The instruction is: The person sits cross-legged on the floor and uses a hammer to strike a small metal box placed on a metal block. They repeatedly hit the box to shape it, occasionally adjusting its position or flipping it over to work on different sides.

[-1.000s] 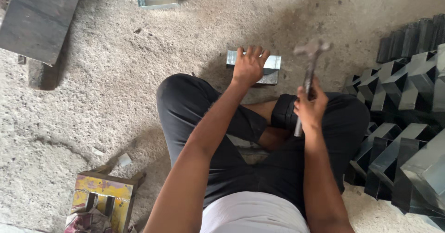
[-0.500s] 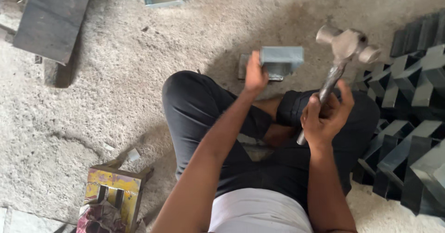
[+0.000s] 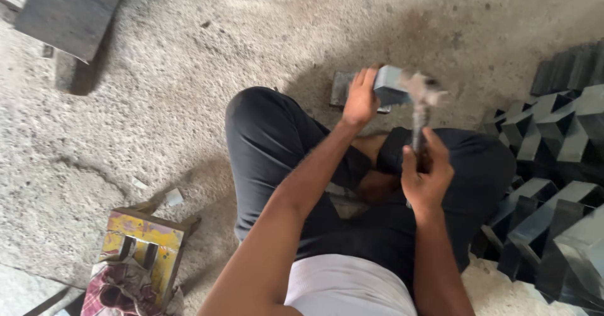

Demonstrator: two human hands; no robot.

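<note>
Head view: person sat cross-legged on concrete floor (image 3: 157, 102). Left hand (image 3: 360, 97) closed on grey metal bracket (image 3: 390, 86) at upper centre, propping it on flat steel plate (image 3: 340, 89), likely to keep it steady for blow. Right hand (image 3: 426, 176) wrapped tight around handle of hammer (image 3: 420, 105), head blurred, touching bracket. Stack of dark brackets (image 3: 553, 165) at right edge, within reach.

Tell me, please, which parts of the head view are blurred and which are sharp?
In the head view, the hammer head is smeared by motion blur, and the grey metal piece beside the left hand is soft; the concrete floor and stacked dark metal pieces look sharper.
</note>
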